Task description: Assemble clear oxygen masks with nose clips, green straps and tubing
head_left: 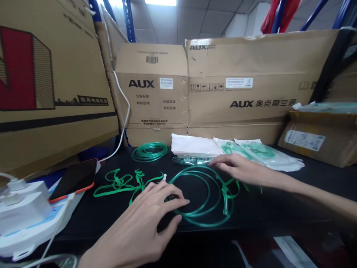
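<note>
A loose coil of green tubing lies on the black table in front of me. My left hand rests on the coil's left side, fingers stretched out and pressing the tube down. My right hand reaches in from the right, fingers extended, touching the coil's far edge and a clear packet. Green elastic straps lie tangled to the left of the coil. A second, tidier green tubing coil sits farther back.
Sealed packets with green tubing and a white packet lie behind my right hand. Large AUX cardboard boxes wall the back and left. A phone in an orange case and a white device with cables sit at the left.
</note>
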`<action>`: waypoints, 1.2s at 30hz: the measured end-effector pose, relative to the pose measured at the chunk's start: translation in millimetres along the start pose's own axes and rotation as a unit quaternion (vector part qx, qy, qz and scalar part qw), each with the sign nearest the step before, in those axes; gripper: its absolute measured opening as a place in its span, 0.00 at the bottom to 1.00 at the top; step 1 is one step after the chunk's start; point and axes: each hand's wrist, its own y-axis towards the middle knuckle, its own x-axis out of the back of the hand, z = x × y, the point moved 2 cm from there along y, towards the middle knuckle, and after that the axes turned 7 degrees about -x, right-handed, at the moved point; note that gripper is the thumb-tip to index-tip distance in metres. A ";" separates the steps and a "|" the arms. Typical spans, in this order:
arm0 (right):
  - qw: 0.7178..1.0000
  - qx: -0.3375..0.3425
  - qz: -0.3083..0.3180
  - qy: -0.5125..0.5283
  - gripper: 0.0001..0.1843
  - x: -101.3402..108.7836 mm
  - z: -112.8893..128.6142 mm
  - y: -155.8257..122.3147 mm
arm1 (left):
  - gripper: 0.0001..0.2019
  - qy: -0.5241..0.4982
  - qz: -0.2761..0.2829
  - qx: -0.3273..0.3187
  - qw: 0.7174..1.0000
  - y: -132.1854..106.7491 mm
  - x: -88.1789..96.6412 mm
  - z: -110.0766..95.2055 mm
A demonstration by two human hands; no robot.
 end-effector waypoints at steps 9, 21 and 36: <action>0.983 -0.022 -0.020 -0.182 0.12 -11.8 -42.5 5.9 | 0.15 -0.007 -0.028 0.058 0.998 79.2 -37.8 -54.2; 0.969 -0.002 -0.032 -0.243 0.13 -11.9 -33.2 12.8 | 0.06 0.074 -0.025 -0.085 0.993 56.4 -23.1 -45.1; 0.980 0.102 -0.057 -0.158 0.15 -19.5 0.9 15.3 | 0.16 -0.135 -0.023 -0.057 0.989 24.9 -19.5 -25.0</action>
